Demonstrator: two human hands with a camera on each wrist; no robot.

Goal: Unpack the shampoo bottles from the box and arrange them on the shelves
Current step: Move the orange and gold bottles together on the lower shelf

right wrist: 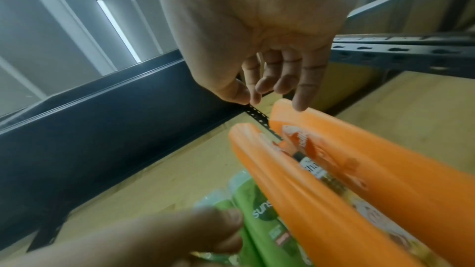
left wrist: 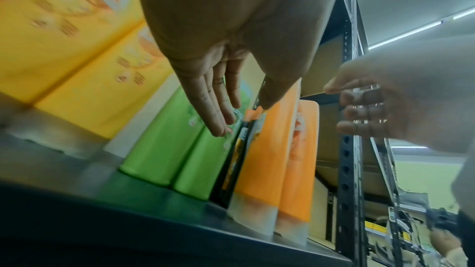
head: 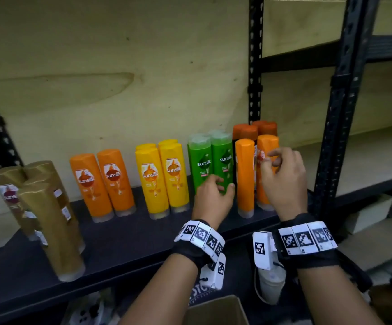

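Shampoo bottles (head: 162, 177) stand in colour groups on the dark shelf (head: 124, 242). I see left hand (head: 212, 198) loose by the green pair (head: 211, 160), holding nothing; right hand (head: 283, 181) fingers relaxed by an orange bottle (head: 266, 146), no grip.

The shampoo bottles (head: 175, 174) look like smooth plastic with a soft sheen, their caps frosted and translucent. The shelf (head: 124, 240) is dark and matt, its uprights (head: 254, 66) perforated black metal. The back panel (head: 120, 78) is pale, grainy plywood. The box (head: 216, 310) is dull brown cardboard.
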